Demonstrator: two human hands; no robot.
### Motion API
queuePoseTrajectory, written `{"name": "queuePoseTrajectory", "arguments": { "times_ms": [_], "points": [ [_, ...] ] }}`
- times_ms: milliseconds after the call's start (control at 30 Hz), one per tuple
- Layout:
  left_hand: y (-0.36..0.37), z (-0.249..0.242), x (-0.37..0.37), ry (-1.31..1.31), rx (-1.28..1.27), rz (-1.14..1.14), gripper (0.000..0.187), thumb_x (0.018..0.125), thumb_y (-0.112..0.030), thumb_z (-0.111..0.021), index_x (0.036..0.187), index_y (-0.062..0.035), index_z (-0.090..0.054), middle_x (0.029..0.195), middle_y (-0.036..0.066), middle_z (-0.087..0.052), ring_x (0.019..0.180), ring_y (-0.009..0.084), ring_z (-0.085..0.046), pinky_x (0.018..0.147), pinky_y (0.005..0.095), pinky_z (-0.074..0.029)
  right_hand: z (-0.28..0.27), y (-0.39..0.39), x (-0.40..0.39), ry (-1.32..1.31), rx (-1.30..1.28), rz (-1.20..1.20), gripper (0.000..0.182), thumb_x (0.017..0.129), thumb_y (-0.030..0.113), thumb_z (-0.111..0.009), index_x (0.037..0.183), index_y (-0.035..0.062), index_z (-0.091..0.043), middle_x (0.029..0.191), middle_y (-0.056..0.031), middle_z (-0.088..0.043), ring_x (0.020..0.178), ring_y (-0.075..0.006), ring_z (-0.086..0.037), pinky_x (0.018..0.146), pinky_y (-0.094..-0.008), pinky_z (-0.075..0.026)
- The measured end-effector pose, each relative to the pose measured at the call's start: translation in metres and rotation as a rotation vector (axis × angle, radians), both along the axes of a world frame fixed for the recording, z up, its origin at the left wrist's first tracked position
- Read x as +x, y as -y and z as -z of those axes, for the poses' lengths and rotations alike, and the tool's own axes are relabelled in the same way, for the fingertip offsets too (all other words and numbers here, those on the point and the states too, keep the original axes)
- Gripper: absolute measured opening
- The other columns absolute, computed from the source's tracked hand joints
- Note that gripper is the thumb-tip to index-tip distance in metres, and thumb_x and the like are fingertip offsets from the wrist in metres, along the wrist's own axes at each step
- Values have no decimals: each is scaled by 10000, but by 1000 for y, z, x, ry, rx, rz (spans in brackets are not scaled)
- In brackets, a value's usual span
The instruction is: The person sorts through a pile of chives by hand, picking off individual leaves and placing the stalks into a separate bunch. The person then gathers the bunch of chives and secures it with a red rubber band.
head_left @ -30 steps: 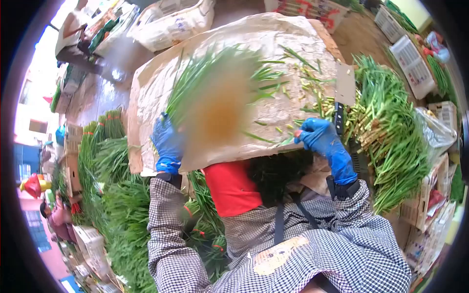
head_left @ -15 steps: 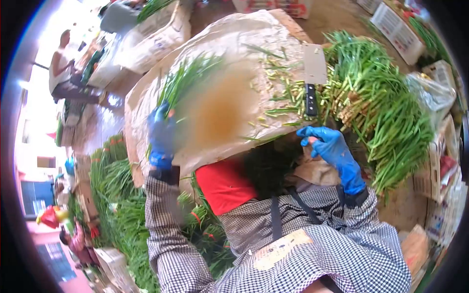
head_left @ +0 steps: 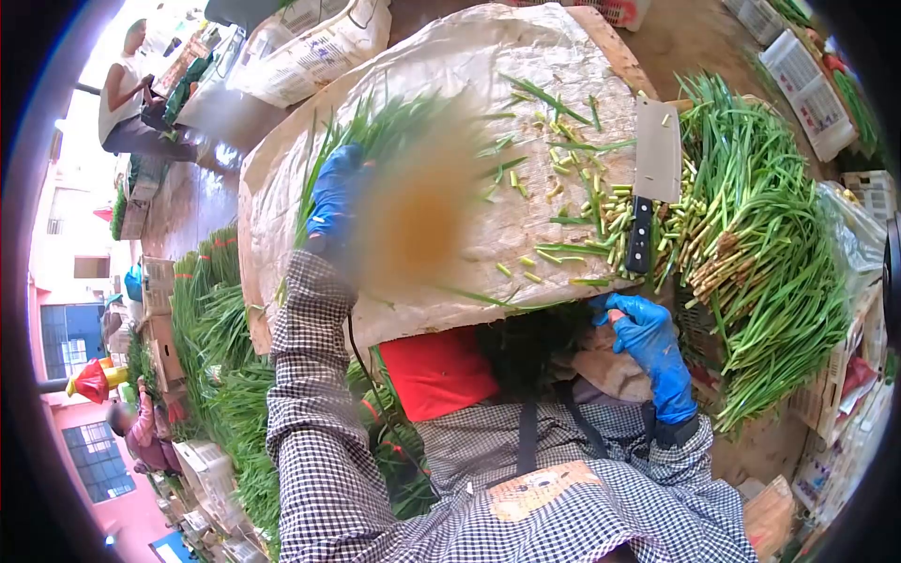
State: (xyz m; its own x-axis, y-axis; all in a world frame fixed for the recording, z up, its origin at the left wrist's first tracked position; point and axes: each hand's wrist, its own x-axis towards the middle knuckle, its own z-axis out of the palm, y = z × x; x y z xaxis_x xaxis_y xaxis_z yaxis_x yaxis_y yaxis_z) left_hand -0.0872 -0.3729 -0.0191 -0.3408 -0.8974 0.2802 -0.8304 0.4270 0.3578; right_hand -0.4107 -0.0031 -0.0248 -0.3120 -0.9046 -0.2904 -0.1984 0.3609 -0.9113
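My left hand (head_left: 335,194), in a blue glove, is closed around a bunch of garlic chives (head_left: 399,122) over the left part of the cloth-covered table (head_left: 375,324). A brown blur hides part of the bunch. My right hand (head_left: 649,347), also gloved in blue, is just off the table's front edge with its fingers curled together. One bare fingertip shows through the glove, and whatever the fingers hold is hidden. Beyond that hand lies a cleaver (head_left: 657,155), black handle towards me. Cut stem ends (head_left: 615,216) are scattered to its left.
A large pile of garlic chives (head_left: 774,253) lies to the right of the table. Tied green bundles (head_left: 202,324) stand at the left. A white crate (head_left: 324,56) is behind the table. One person (head_left: 127,94) sits at the far left, another (head_left: 150,432) lower down.
My left hand has moved up and farther over the table with the chives. My right hand's fingers have drawn closer together. The whole view has shifted slightly.
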Motion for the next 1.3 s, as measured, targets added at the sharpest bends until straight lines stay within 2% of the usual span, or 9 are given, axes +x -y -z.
{"name": "queuePoseTrajectory", "arguments": {
  "times_ms": [67,200,267,567,867,1000,1067,1167,1300],
  "points": [
    [-5,4,-6,-305,102,-46,338,782,-161,-699,1050,16,-593,877,70,-647,809,157,-598,746,289,-476,21,-1,0,-140,-56,9,180,809,138,-622,948,28,-655,768,-119,-654,630,-212,-630,573,-306,-496],
    [-7,-4,-3,-405,254,-78,254,806,-131,-688,1009,-1,-607,851,17,-628,733,82,-550,677,238,-469,29,0,4,-139,-70,11,182,792,132,-630,937,24,-650,768,-142,-640,631,-251,-625,579,-332,-498],
    [-24,-24,-16,-718,510,-74,185,824,-127,-676,957,-11,-619,828,3,-626,680,56,-525,627,207,-449,29,0,5,-128,2,-9,187,788,131,-637,938,19,-646,765,-140,-638,635,-246,-625,579,-328,-496],
    [-12,-2,-4,-536,253,-95,229,831,-147,-664,995,10,-632,817,10,-633,693,92,-539,634,261,-453,20,0,10,-20,-8,-3,182,837,112,-608,975,-5,-630,743,-82,-620,520,-129,-597,477,-262,-473],
    [-7,-13,-5,-207,223,-55,157,860,-104,-589,947,23,-618,794,34,-640,668,91,-524,608,265,-443,26,0,11,-57,-15,-34,180,834,112,-613,967,-8,-626,743,-97,-623,551,-148,-620,482,-276,-489],
    [-5,-9,-5,-404,242,-86,120,861,-100,-582,893,10,-617,763,34,-631,642,89,-508,584,272,-431,27,0,10,-102,-20,-48,170,830,113,-615,950,-7,-626,734,-105,-622,548,-161,-620,486,-284,-489],
    [-7,-8,-7,-704,299,-118,124,871,-107,-571,882,6,-620,744,25,-617,652,88,-493,594,275,-423,30,0,10,-120,-38,-48,160,825,112,-617,936,-3,-627,725,-108,-622,541,-170,-618,492,-291,-488],
    [-7,-13,-5,-502,121,-104,147,881,-125,-568,902,10,-624,741,21,-615,671,93,-494,621,276,-426,32,-1,12,-123,-57,-36,157,823,109,-615,934,-2,-628,724,-107,-621,540,-171,-615,494,-292,-485],
    [-10,-18,-7,-391,151,-180,161,885,-127,-564,926,16,-627,756,20,-617,697,94,-499,648,272,-427,20,1,13,-66,33,-26,158,822,108,-614,935,-1,-630,723,-113,-618,541,-172,-613,495,-292,-484]
  ]
}}
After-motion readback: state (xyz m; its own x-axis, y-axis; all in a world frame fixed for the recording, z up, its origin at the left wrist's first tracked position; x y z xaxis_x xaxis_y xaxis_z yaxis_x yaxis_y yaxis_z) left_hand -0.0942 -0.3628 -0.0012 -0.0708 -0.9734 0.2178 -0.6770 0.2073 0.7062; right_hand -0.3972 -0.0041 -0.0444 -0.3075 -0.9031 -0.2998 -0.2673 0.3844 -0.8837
